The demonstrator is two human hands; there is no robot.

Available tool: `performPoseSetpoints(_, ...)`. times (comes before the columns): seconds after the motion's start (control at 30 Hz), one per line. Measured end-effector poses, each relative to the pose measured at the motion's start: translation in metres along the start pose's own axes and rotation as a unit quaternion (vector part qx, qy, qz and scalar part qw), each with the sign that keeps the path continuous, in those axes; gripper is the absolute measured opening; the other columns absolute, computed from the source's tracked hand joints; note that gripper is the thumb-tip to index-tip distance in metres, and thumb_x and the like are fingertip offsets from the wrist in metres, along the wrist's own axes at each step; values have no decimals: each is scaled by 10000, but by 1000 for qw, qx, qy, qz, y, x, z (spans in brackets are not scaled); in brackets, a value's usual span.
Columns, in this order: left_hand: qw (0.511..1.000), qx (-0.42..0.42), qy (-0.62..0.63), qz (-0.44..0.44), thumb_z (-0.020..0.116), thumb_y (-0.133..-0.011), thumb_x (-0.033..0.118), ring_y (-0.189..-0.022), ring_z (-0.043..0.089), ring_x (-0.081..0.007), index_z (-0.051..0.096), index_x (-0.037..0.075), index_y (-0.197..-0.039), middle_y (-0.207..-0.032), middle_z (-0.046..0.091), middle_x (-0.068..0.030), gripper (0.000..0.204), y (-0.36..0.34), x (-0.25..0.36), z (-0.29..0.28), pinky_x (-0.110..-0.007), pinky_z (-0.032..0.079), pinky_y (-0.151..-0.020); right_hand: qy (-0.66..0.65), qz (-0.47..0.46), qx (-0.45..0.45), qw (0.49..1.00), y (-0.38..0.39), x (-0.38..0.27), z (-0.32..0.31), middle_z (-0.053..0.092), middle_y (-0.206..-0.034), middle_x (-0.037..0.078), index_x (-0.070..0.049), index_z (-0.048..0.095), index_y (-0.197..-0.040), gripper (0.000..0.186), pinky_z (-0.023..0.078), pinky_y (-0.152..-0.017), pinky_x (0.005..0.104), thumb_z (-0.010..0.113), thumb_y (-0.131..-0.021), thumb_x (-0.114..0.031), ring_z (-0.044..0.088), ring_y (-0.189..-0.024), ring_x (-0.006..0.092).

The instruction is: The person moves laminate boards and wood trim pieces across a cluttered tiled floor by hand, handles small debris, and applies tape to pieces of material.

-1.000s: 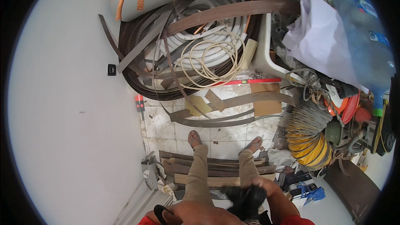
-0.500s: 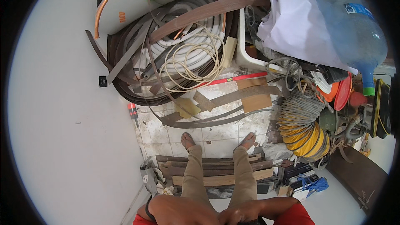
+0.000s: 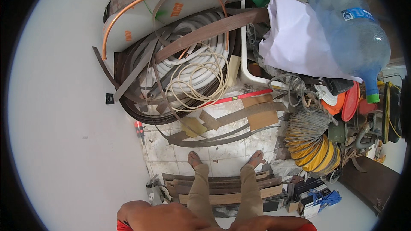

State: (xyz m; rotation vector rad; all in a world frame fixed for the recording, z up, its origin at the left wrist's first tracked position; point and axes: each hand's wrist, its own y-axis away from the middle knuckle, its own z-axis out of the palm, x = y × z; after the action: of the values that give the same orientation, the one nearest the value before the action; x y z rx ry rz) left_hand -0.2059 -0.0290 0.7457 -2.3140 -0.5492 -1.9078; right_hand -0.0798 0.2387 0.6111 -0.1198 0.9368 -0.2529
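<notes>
My left forearm (image 3: 167, 218) and right forearm (image 3: 274, 222) fold inward along the lower edge. Both hands lie below the picture, so their fingers and anything in them are hidden. Nearest to the arms are my legs in tan trousers (image 3: 199, 192) and a stack of wooden boards (image 3: 231, 190) on the floor behind my sandalled feet (image 3: 195, 159). Ahead of the feet, brown strips (image 3: 231, 117), a brown flat panel (image 3: 261, 117) and a red spirit level (image 3: 233, 98) lie on white tiles.
A big coil of white tubing (image 3: 203, 77) and a cream cable (image 3: 175, 90) fill the far left. On the right are a yellow-grey flexible duct (image 3: 306, 141), a large blue water bottle (image 3: 359, 34) and white paper (image 3: 295, 38). A red-black handled tool (image 3: 139, 129) lies by the left wall (image 3: 72, 115).
The view has tilted upward, so the floor things sit lower in it. My joined hands, partly visible before at the lower edge, have dropped out of the picture.
</notes>
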Motion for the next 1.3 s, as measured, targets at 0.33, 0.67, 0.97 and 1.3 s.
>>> performPoseSetpoints(0.33, 998, 54, 20, -36, 663, -821, 159, -673, 661, -280, 634, 33, -1169, -930, 660, -126, 371, -3, -4, 3, -388, 535, -554, 138, 244, 768, 576, 88, 341, -213, 628, -1023, 197, 15, 642, -1041, 314, 468, -864, 409, 541, -879, -235, 576, -959, 338)
performPoseSetpoints(0.67, 983, -12, 169, 71, 705, -853, 240, -846, 674, -373, 647, 4, -1181, -1012, 670, -202, 408, -21, -31, -3, -438, 551, -704, 254, 171, 902, 305, 151, 447, -250, 648, -971, 203, 28, 643, -1020, 351, 462, -855, 423, 487, -997, -285, 587, -901, 336)
performPoseSetpoints(0.97, 899, -14, 381, 216, 723, -853, 270, -895, 666, -409, 649, -16, -1175, -1039, 670, -225, 436, -33, -58, 18, -464, 542, -761, 67, 285, 508, 810, 86, 270, -149, 655, -1088, 186, 31, 635, -1123, 319, 459, -935, 422, 547, -992, -246, 602, -1016, 280)
performPoseSetpoints(1.3, 827, 52, 483, 283, 742, -853, 302, -951, 657, -449, 652, -40, -1167, -1069, 669, -250, 473, -63, -124, 37, -493, 532, -824, 223, 379, 530, 725, 119, 151, -214, 709, -1068, 188, -106, 695, -1195, 359, 513, -926, 384, 694, -908, -323, 679, -992, 279)
